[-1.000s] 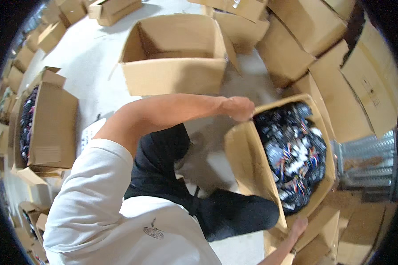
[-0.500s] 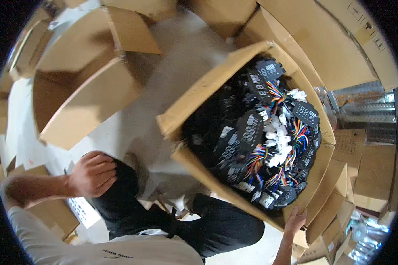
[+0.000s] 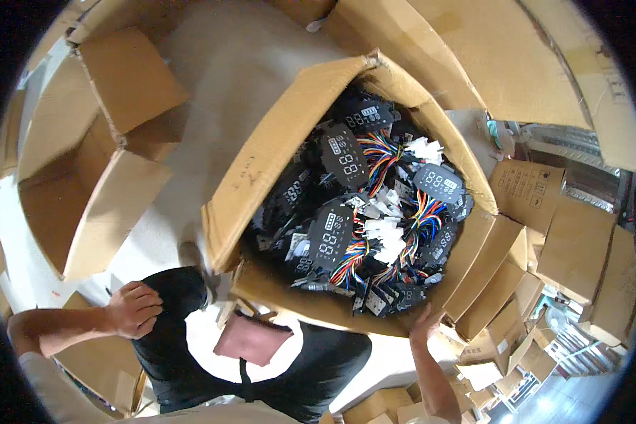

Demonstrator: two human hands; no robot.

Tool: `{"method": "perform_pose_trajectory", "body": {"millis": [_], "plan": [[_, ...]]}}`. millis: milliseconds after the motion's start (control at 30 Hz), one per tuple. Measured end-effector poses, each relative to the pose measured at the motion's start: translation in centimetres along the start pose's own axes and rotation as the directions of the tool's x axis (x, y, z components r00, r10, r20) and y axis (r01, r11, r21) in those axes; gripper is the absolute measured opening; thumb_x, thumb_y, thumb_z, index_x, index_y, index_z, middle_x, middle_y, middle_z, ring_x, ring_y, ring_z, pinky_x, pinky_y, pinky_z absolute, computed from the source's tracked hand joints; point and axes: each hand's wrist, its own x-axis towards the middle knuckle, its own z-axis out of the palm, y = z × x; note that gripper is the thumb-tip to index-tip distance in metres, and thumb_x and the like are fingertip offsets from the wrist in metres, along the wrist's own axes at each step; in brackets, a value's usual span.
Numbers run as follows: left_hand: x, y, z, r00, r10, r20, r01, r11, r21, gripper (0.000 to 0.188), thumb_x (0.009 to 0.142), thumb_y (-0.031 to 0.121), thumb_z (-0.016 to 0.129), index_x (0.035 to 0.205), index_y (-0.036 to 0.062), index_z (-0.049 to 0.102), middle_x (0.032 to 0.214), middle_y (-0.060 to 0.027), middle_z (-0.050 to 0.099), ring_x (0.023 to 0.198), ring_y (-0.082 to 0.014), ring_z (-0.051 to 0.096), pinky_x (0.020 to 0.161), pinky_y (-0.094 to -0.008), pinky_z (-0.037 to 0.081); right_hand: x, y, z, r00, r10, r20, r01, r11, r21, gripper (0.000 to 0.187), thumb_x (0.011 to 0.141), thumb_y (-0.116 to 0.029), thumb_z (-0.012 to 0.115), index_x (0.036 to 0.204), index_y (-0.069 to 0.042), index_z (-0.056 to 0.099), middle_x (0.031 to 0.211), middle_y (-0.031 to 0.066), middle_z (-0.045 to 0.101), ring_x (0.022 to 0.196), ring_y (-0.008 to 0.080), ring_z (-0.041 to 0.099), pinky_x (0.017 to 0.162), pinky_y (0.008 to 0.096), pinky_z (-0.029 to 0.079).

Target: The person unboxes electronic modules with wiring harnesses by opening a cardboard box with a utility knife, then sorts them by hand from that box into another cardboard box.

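Observation:
An open cardboard box (image 3: 244,177) stands in front of me, heaped with black display modules (image 3: 345,157). Their faces carry pale digit segments, and bundles of multicoloured wires (image 3: 381,157) run from them to white plug connectors (image 3: 385,237). My right hand (image 3: 422,324) grips the box at its near right corner, fingers over the rim. Curled into a fist, my left hand (image 3: 134,309) rests on my left knee, apart from the box; nothing shows in it.
Another open cardboard box (image 3: 85,205) stands to the left on the grey floor (image 3: 222,53). Large cartons (image 3: 417,42) line the far side, and more boxes (image 3: 572,237) are stacked at the right. A reddish-brown pad (image 3: 253,338) lies between my legs.
My view has shifted, so the filled box sits further left in it. The reddish-brown pad between my legs now shows. My right hand stays at the box corner, my left on the knee.

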Motion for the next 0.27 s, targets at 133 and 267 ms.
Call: {"method": "perform_pose_trajectory", "body": {"millis": [133,267], "plan": [[-4.5,3.2,-0.8,0.995,-0.006,0.103,0.009,0.999,-0.035,0.019,0.078,0.019,0.067,0.09,0.0043,0.07,0.099,-0.0102,0.07,0.095,-0.0269,0.065,0.077,-0.0383,0.054,1.2,-2.7,1.0,0.881,0.375,0.289,-0.461,0.817,0.345,0.053,0.102,-0.029,0.058,0.14,0.004,0.041,0.13,0.035,0.055,0.119,0.0503,0.054,0.098,0.0528,0.045],[-7.6,6.1,2.5,0.911,-0.254,0.324,0.226,0.967,0.122,0.033,0.083,0.032,0.068,0.101,0.0048,0.068,0.106,-0.0099,0.069,0.097,-0.0268,0.064,0.085,-0.0418,0.051,4.3,-12.2,-0.5,0.678,0.186,0.711,0.299,0.814,-0.498,0.075,0.097,-0.06,0.047,0.155,-0.015,0.033,0.151,0.0186,0.046,0.135,0.0377,0.047,0.113,0.0449,0.039]]}}
